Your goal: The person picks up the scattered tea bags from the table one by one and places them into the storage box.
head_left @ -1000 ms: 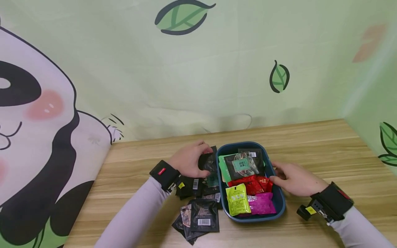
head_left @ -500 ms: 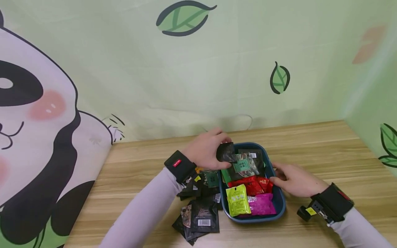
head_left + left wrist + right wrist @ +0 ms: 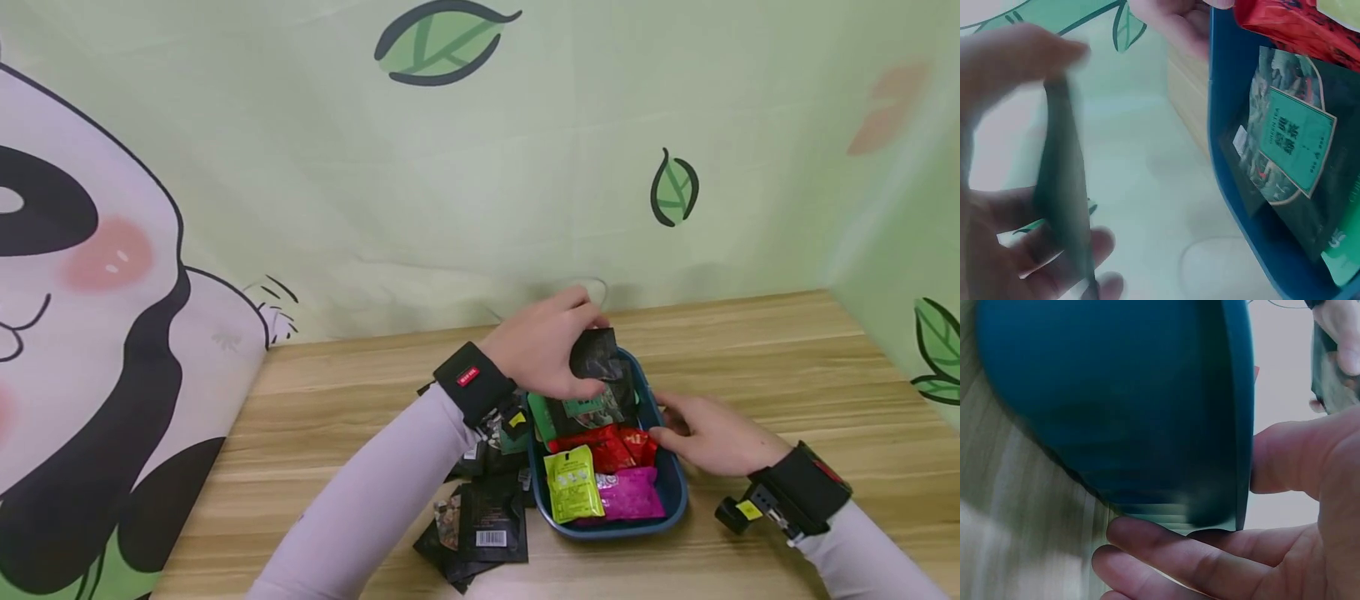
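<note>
My left hand (image 3: 543,346) pinches a black tea sachet (image 3: 595,354) between thumb and fingers, above the far end of a blue plastic box (image 3: 684,500). In the left wrist view this sachet (image 3: 1063,162) appears edge-on and blurred, apart from the box. Inside the box lie a dark sachet with a green "GREEN TEA" label (image 3: 1297,137), a red packet (image 3: 618,447), a yellow packet (image 3: 573,483) and a magenta packet (image 3: 632,493). My right hand (image 3: 720,433) grips the box's right side, thumb at the rim, fingers against the outer wall (image 3: 1116,394).
Several black sachets (image 3: 491,521) lie in a loose pile on the wooden table (image 3: 337,400), left of the box. My left forearm partly covers the pile. Behind the table hangs a pale green printed cloth (image 3: 480,192) with leaves and a panda.
From the pile left of the box, my left hand has lifted the black sachet and carried it right, over the box's far end. My right hand stays at the box's side.
</note>
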A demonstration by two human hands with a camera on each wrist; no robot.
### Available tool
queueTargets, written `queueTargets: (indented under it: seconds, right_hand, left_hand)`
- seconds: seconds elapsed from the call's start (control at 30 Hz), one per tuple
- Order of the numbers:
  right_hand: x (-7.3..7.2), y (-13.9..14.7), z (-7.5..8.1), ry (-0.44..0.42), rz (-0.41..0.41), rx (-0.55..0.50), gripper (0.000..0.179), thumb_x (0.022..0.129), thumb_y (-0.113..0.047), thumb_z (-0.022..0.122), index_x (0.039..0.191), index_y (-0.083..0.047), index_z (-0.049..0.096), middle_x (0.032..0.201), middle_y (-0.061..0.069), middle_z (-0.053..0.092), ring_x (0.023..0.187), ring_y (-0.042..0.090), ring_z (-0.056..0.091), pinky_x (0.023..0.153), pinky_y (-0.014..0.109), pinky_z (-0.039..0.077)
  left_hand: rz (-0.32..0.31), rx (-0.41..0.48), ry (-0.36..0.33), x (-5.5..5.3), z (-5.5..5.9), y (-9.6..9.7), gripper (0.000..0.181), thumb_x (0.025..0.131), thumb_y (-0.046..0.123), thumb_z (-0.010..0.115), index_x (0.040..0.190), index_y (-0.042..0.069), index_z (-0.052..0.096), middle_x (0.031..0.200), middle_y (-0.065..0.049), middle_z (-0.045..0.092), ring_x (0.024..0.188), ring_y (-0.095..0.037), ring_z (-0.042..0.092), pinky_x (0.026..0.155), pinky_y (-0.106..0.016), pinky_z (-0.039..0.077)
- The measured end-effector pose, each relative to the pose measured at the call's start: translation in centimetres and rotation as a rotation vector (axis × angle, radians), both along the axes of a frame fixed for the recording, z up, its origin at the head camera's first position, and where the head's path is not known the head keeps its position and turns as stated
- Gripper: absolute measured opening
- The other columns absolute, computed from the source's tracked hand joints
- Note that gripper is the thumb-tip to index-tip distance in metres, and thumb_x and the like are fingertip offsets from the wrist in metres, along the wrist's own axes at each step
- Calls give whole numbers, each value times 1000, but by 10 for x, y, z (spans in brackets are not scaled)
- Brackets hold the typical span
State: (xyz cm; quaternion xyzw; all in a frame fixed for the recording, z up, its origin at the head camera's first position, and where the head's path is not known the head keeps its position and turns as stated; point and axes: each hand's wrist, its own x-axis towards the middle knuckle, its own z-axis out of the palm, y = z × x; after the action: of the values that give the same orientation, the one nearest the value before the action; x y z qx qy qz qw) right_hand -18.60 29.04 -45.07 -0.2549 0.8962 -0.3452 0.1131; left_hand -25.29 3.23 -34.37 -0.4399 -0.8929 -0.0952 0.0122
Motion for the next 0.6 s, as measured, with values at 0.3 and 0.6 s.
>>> queueTargets:
  seconds: [0.3,0.6]
  right_hand:
    - [1,-1,-1,-11,1,-14,60,98,-29,57,144,7,46,104,0,71,87,4,62,70,26,49]
    - [1,-2,0,-15,-15,11,61,97,-30,58,143,7,47,104,2,70,87,7,62,71,27,50]
  left_hand:
    - [109,-19,-88,-1,-12,-23,129,62,89,56,160,37,-9,164,8,-24,153,-33,3,114,-55,25]
    - [281,-31,-184,-8,-46,-97,126,64,89,57,162,35,-2,167,3,-14,152,-35,9,106,-58,37]
